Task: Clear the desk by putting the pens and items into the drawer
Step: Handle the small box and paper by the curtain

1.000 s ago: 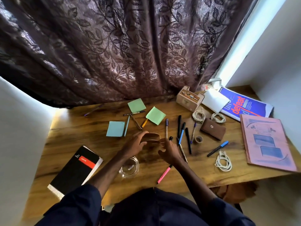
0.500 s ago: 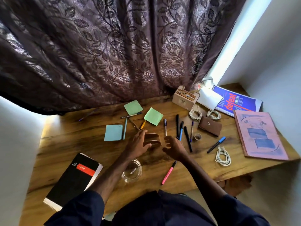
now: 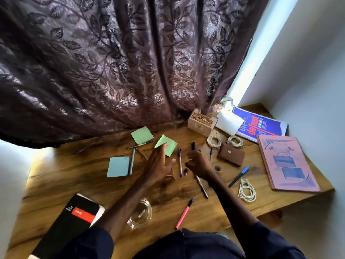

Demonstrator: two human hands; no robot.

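Well, cluttered wooden desk before curtain (left hand grip released, right hand unclear)

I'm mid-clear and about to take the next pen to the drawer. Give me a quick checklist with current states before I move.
1. Drawer in view and open: cannot tell; no drawer shows.
2. Left hand free: ok; its fingers are straight, over the green note.
3. Right hand free: cannot tell; its fingers are curled and what they hold, if anything, is hidden.
4. Next pen reachable: ok; the purple-capped pen lies uncovered between the hands.
5. Desk cleared of pens: not ok; the pink pen and blue-capped pen lie on it.
6. Glass dish clear of the arm: not ok; the left forearm passes over it.
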